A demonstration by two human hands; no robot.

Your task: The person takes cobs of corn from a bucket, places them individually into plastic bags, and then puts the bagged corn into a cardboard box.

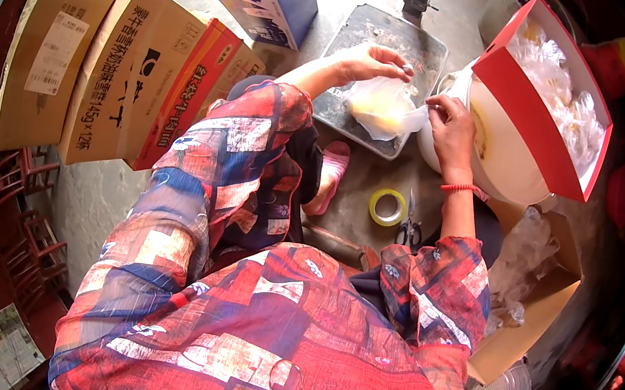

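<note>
Left hand (367, 65) and right hand (452, 128) pinch thin see-through bag (390, 96), yellow stuff (376, 118) inside, over dark plate (356, 31). White tub (508, 159), red box (525, 112) to right. Yellow tape roll (376, 213) beside scissors (404, 231) on floor (354, 181).

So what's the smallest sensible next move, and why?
Perhaps bring the left hand toward the right hand to gather the plastic bag: the right seems to pinch its drawn corner, the left curls by its far edge, and it bulges over the dark platform.
</note>
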